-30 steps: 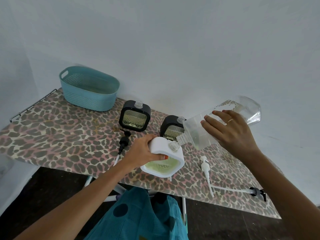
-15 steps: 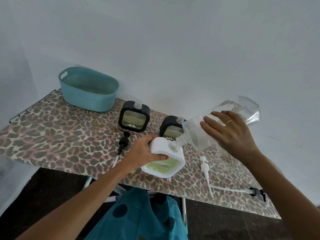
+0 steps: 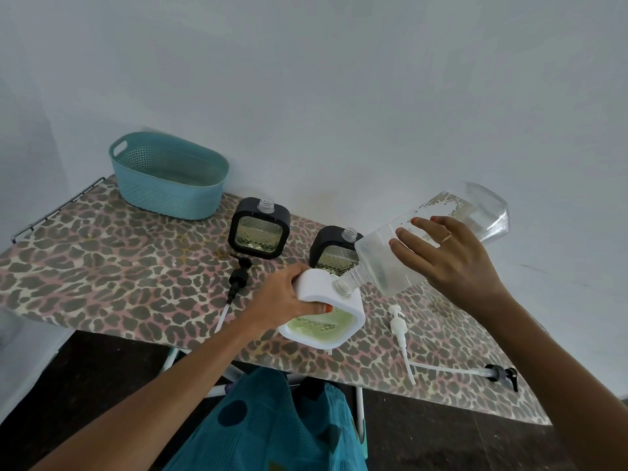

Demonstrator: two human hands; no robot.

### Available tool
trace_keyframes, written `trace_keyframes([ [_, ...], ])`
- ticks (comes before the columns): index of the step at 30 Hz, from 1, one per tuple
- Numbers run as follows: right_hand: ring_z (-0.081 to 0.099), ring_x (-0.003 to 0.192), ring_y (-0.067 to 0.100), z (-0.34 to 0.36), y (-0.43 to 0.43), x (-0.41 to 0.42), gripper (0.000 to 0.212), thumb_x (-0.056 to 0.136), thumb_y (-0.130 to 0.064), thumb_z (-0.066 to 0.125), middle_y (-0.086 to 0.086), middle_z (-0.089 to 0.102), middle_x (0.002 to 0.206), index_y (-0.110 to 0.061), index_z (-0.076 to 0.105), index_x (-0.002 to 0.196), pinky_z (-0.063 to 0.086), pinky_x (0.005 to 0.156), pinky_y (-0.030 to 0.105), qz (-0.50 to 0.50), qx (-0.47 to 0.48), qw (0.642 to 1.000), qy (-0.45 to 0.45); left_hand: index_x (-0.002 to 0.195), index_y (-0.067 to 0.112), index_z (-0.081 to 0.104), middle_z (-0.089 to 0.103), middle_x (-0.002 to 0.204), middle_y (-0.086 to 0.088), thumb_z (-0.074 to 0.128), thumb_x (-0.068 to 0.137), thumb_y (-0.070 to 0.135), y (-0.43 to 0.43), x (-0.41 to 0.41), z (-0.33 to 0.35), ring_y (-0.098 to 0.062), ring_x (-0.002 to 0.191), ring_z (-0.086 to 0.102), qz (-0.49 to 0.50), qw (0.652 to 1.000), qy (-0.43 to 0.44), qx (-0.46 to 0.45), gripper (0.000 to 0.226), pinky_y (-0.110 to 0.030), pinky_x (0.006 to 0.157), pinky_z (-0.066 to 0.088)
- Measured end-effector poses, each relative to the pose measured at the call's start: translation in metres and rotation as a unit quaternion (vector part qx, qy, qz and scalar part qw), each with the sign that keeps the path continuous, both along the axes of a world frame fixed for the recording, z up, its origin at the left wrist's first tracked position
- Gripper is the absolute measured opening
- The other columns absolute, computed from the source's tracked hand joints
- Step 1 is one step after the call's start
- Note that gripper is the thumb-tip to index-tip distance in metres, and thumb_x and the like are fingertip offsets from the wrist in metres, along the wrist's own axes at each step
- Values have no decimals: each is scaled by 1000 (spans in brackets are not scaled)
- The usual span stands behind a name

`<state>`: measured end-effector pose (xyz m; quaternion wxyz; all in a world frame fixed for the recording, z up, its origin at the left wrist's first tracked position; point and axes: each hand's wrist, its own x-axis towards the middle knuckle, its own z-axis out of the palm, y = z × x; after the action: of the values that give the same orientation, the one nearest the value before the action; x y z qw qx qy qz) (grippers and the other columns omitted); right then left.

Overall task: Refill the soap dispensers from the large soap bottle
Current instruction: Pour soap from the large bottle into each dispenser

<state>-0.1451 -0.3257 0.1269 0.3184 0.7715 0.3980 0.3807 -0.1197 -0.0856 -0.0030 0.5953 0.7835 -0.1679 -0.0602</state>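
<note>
My left hand [image 3: 280,297] grips a white square soap dispenser [image 3: 326,317] holding pale green liquid, near the front edge of the board. My right hand [image 3: 452,260] holds the large clear soap bottle [image 3: 424,239] tilted steeply down, its neck resting at the white dispenser's opening. Two black square dispensers stand uncapped behind: one [image 3: 260,229] to the left, the other [image 3: 334,249] partly hidden by the big bottle.
A leopard-print ironing board [image 3: 102,266] carries everything. A teal basket [image 3: 170,175] stands at the back left. Loose pumps lie on the board: a black one [image 3: 238,280], a white one [image 3: 399,331] and another [image 3: 475,372] at the right edge. The wall is close behind.
Both hands, the white dispenser and the tilted bottle stay almost as they were; only the view has shifted slightly.
</note>
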Motion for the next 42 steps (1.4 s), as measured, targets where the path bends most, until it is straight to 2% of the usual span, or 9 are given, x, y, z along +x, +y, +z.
trace_keyframes([
  [7, 67, 92, 29, -2, -2, 1, 32, 87, 12, 37, 5, 70, 97, -10, 54, 103, 45, 82, 39, 13, 5, 1000, -17, 112, 9, 57, 61, 99, -2, 83, 60, 20, -1, -1, 0, -18, 93, 59, -4, 1000, -5, 0, 59, -26, 76, 51],
  [12, 67, 92, 29, -16, -8, -4, 41, 69, 7, 70, 5, 70, 98, -11, 56, 103, 49, 79, 38, -41, 68, 997, 16, 110, 8, 57, 62, 99, -3, 84, 59, 19, -1, -1, -1, -22, 94, 60, -7, 1000, -5, -8, 58, -33, 80, 53],
  [17, 67, 89, 28, -31, -15, -12, 50, 62, 3, 77, 5, 70, 96, -12, 54, 104, 41, 81, 36, -80, 134, 987, 35, 98, 23, 55, 62, 90, 8, 80, 43, 48, -4, -2, -2, -13, 86, 61, -14, 1000, 4, -8, 65, -22, 72, 53],
  [21, 68, 85, 27, -42, -26, -19, 50, 63, -4, 80, 5, 71, 94, -13, 54, 104, 39, 79, 35, -103, 183, 977, 44, 98, 22, 53, 57, 86, 17, 84, 59, 16, -13, -3, 0, -1, 80, 56, -14, 1000, -2, -11, 50, -6, 63, 46],
  [25, 68, 83, 27, -50, -38, -29, 59, 56, -13, 86, 5, 71, 94, -14, 53, 105, 45, 75, 36, -156, 251, 952, 78, 104, 19, 57, 61, 94, 6, 86, 53, 23, -25, -1, 4, -11, 87, 60, -29, 999, 21, -28, 59, -18, 70, 53],
  [28, 68, 80, 31, -52, -46, -38, 65, 54, -29, 89, 9, 70, 94, -12, 53, 105, 49, 72, 37, -185, 345, 912, 123, 96, 33, 56, 63, 95, 7, 76, 40, 49, -41, 3, 9, -12, 89, 62, -41, 998, 15, -35, 62, -23, 72, 54],
  [31, 65, 85, 31, -52, -58, -45, 67, 56, -33, 87, 10, 67, 100, -6, 58, 110, 42, 71, 32, -230, 479, 832, 159, 101, 26, 58, 65, 97, 4, 73, 40, 52, -62, 10, 13, -11, 89, 63, -49, 997, 12, -52, 68, -22, 69, 54],
  [37, 43, 92, 11, -67, -103, -46, 68, 59, -24, 85, -1, 44, 108, -5, 50, 115, 32, 65, 10, -245, 659, 687, 185, 96, 28, 55, 63, 96, 8, 80, 65, 17, -118, 30, 18, -16, 92, 62, -44, 996, 34, -71, 41, -22, 72, 54],
  [42, 44, 97, 15, -90, -137, -44, 66, 63, -22, 84, -1, 44, 108, -8, 47, 117, 34, 72, 19, -249, 733, 606, 182, 98, 23, 54, 63, 100, 0, 79, 66, 12, -159, 57, 15, -21, 94, 61, -44, 994, 46, -84, 42, -34, 79, 55],
])
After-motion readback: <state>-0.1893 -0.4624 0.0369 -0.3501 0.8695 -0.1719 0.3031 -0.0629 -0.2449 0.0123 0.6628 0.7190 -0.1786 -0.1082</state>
